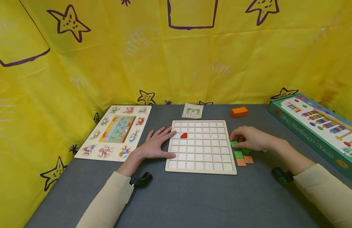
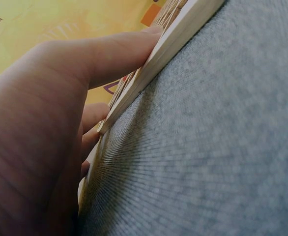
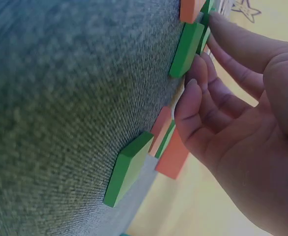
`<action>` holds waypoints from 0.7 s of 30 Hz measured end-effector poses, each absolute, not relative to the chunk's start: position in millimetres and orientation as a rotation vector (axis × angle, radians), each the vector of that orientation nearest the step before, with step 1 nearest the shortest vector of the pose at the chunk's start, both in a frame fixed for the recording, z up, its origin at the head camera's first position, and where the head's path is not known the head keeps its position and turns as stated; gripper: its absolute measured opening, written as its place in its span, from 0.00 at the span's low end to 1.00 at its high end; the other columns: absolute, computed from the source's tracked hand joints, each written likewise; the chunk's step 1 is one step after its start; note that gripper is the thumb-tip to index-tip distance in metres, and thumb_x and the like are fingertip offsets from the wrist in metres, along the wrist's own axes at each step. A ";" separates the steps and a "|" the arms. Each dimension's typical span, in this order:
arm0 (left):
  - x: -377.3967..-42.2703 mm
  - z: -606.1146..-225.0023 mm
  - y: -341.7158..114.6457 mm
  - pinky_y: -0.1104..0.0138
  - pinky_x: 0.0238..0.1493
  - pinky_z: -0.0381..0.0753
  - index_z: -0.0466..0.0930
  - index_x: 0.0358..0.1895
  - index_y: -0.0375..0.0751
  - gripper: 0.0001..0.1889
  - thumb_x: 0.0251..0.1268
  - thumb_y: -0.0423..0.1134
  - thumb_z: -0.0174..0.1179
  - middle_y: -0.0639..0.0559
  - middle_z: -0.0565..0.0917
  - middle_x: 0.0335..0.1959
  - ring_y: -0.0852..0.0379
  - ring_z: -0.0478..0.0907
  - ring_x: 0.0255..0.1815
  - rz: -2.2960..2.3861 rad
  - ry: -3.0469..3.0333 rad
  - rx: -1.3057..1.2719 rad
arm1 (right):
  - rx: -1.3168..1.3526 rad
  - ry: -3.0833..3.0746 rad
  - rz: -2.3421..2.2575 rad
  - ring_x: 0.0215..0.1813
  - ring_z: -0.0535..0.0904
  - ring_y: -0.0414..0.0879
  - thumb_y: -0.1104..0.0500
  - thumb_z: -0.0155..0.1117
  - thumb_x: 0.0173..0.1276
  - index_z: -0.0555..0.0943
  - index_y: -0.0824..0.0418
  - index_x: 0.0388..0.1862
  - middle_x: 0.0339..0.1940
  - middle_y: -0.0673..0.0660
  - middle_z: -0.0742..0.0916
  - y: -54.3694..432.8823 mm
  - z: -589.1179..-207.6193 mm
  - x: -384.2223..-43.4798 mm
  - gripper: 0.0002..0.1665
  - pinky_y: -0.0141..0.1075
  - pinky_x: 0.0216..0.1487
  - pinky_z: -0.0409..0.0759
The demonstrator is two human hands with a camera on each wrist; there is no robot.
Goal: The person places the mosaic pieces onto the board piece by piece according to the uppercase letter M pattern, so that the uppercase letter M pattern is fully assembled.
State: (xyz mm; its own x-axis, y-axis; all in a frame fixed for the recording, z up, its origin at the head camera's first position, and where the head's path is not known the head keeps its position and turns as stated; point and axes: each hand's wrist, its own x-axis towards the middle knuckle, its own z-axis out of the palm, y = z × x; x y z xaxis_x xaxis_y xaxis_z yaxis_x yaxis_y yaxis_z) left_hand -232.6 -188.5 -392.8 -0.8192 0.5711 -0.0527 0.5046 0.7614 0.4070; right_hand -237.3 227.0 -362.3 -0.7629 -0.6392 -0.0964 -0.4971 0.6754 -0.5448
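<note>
A pale wooden grid board (image 1: 202, 172) lies flat on the table, with one red quarter-round tile (image 1: 183, 136) in a cell near its upper left. My left hand (image 1: 156, 146) rests on the board's left edge, fingers spread and thumb on the frame; the left wrist view shows the thumb (image 2: 124, 51) on the board's rim (image 2: 158, 61). Beside the board's right edge, my right hand (image 1: 254, 138) pinches a green tile (image 1: 234, 144) among loose tiles. Thumb and curled fingers meet around it in the right wrist view, partly hiding it. Another green tile (image 1: 238, 155) and orange tiles (image 1: 241, 162) lie close by.
A patterned card (image 1: 192, 110) and an orange block (image 1: 239, 112) stand behind the board. On the left lies a sea-animal puzzle board (image 1: 107, 134); a green game box (image 1: 312, 136) is at the right. A yellow curtain (image 1: 176, 63) hangs behind the table.
</note>
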 end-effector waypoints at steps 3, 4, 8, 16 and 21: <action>-232.4 -393.6 -188.7 0.39 0.73 0.30 0.55 0.82 0.53 0.51 0.58 0.65 0.66 0.50 0.49 0.83 0.44 0.39 0.82 0.569 2.783 0.852 | -0.899 2.612 -0.703 0.39 0.76 0.43 0.61 0.72 0.67 0.83 0.62 0.47 0.40 0.49 0.82 224.2 -361.3 -235.9 0.12 0.39 0.43 0.79; -232.5 -393.8 -188.7 0.39 0.73 0.31 0.55 0.82 0.52 0.50 0.58 0.64 0.67 0.50 0.49 0.83 0.44 0.39 0.82 0.571 2.783 0.854 | -0.894 2.612 -0.699 0.39 0.76 0.44 0.62 0.72 0.67 0.83 0.62 0.47 0.40 0.50 0.82 223.7 -360.9 -235.5 0.11 0.39 0.43 0.79; -233.1 -394.0 -188.9 0.39 0.73 0.31 0.56 0.82 0.52 0.50 0.58 0.64 0.66 0.50 0.49 0.83 0.44 0.39 0.82 0.577 2.784 0.856 | -0.880 2.613 -0.697 0.40 0.76 0.44 0.62 0.73 0.67 0.82 0.62 0.46 0.39 0.50 0.81 222.4 -359.2 -234.3 0.11 0.40 0.44 0.79; -233.5 -394.3 -188.6 0.38 0.73 0.31 0.56 0.82 0.51 0.50 0.58 0.65 0.66 0.50 0.49 0.83 0.44 0.40 0.82 0.589 2.779 0.854 | -0.877 2.619 -0.716 0.38 0.75 0.45 0.62 0.73 0.66 0.80 0.61 0.45 0.36 0.48 0.82 224.1 -361.0 -236.5 0.12 0.41 0.43 0.78; -233.4 -394.1 -188.5 0.39 0.73 0.30 0.55 0.82 0.52 0.50 0.58 0.65 0.66 0.51 0.49 0.83 0.44 0.39 0.82 0.588 2.777 0.853 | -0.865 2.633 -0.725 0.40 0.76 0.46 0.63 0.71 0.67 0.81 0.58 0.44 0.36 0.48 0.82 227.5 -358.5 -237.8 0.09 0.41 0.44 0.78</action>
